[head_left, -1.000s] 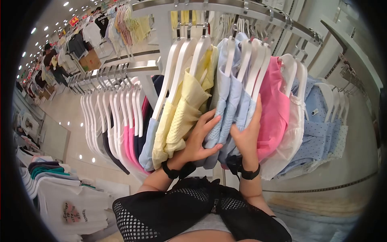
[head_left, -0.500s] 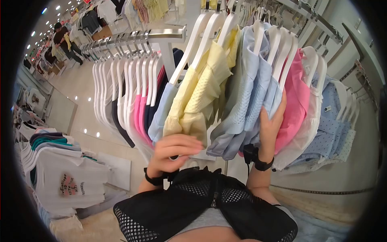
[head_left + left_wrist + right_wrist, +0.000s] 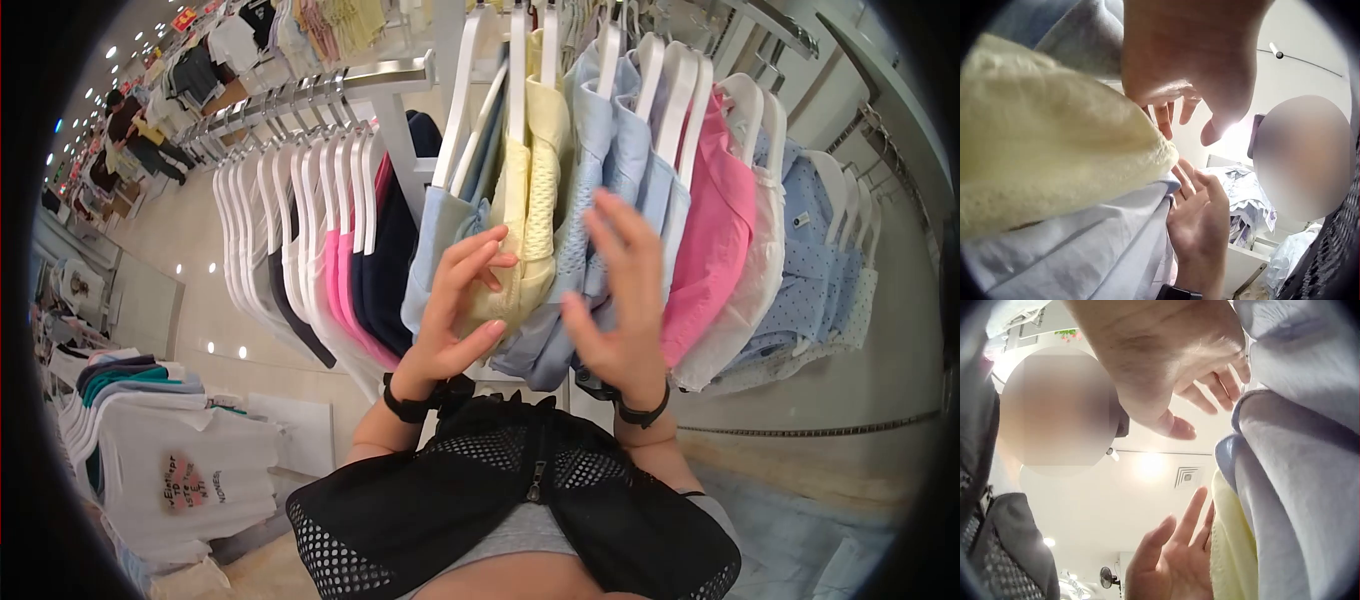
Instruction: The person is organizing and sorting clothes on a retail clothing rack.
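Light yellow tops [image 3: 541,200] with a textured weave hang on white hangers. Beside them on the right hang light blue tops [image 3: 585,170]. My left hand [image 3: 450,320] is at the front edge of the yellow tops, fingers spread and slightly bent. In front of the blue tops is my right hand [image 3: 630,310], slightly blurred, thumb apart from the fingers. In the left wrist view a yellow top [image 3: 1060,144] fills the left side, beside the left hand [image 3: 1191,56]. The right wrist view shows the right hand [image 3: 1166,356] beside hanging blue fabric [image 3: 1297,469], its palm bare.
A pink top [image 3: 715,230], a white top and dotted blue garments [image 3: 790,250] hang further right. On the left, a lower rail [image 3: 300,100] carries white, pink and dark garments. A printed white T-shirt [image 3: 190,480] hangs at lower left. A person [image 3: 140,135] stands far back.
Both hands first held the blue tops. The left hand dropped back, then rose to the yellow tops; the right hand came off the blue. The yellow tops now hang straighter, closer to the blue.
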The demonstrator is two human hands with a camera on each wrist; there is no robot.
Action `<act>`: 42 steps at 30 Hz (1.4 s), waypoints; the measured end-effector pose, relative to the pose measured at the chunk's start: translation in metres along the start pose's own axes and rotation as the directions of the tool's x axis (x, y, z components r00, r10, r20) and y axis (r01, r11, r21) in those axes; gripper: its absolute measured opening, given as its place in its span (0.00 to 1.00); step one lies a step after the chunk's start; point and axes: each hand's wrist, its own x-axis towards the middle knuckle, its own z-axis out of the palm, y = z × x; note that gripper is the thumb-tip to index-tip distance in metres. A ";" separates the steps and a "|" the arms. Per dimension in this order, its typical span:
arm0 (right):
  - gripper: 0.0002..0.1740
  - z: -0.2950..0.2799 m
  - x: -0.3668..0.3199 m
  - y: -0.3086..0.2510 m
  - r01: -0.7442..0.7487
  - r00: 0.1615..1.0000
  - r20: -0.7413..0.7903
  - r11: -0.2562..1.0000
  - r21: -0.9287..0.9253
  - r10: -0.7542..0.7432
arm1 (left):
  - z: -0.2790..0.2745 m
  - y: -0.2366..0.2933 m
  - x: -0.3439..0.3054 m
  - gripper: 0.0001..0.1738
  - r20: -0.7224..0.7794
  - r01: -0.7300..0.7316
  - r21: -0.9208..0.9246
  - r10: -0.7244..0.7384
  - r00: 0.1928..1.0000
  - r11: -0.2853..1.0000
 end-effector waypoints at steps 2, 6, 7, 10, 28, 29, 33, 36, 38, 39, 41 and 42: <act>0.32 0.007 0.001 -0.003 0.016 0.999 0.047 0.995 -0.102 -0.011 | 0.005 -0.006 0.009 0.39 -0.040 -0.022 -0.009 0.021 0.999 1.000; 0.28 0.011 0.001 0.000 -0.003 0.997 0.070 0.966 -0.259 0.022 | 0.012 -0.024 0.025 0.35 -0.230 -0.035 0.054 0.046 0.972 0.998; 0.27 0.010 0.002 0.000 -0.031 0.998 0.051 0.966 -0.258 0.045 | 0.013 -0.027 0.031 0.36 -0.280 -0.006 0.048 0.019 0.960 0.999; 0.27 0.010 0.002 0.002 -0.097 0.995 0.001 0.959 -0.266 0.101 | 0.019 -0.036 0.045 0.38 -0.327 0.014 0.034 -0.003 0.945 0.999; 0.30 0.053 0.034 0.005 -0.189 0.982 -0.067 0.874 -0.448 0.178 | -0.001 -0.065 0.074 0.43 0.016 0.166 -0.264 -0.168 0.986 0.950; 0.30 0.054 0.034 0.005 -0.191 0.981 -0.067 0.876 -0.444 0.180 | -0.002 -0.065 0.072 0.44 0.030 0.177 -0.257 -0.175 0.984 0.950; 0.31 0.058 0.035 0.002 -0.202 0.979 -0.067 0.877 -0.436 0.192 | -0.007 -0.072 0.065 0.46 0.081 0.147 -0.240 -0.131 0.988 0.960; 0.31 0.059 0.034 0.005 -0.202 0.979 -0.069 0.872 -0.445 0.192 | -0.009 -0.074 0.063 0.47 0.120 0.107 -0.243 -0.079 0.990 0.964; 0.30 0.060 0.033 0.007 -0.216 0.976 -0.077 0.873 -0.436 0.203 | -0.010 -0.073 0.062 0.48 0.142 0.087 -0.226 -0.056 0.988 0.970; 0.30 0.061 0.033 0.006 -0.226 0.974 -0.088 0.876 -0.426 0.209 | -0.010 -0.073 0.063 0.50 0.169 0.097 -0.215 -0.061 0.984 0.972; 0.30 0.060 0.038 0.001 -0.246 0.969 -0.092 0.883 -0.400 0.229 | -0.009 -0.068 0.066 0.53 0.191 0.123 -0.250 -0.076 0.979 0.960; 0.30 0.059 0.041 0.000 -0.264 0.965 -0.097 0.889 -0.374 0.246 | -0.009 -0.067 0.068 0.53 0.192 0.124 -0.254 -0.075 0.979 0.959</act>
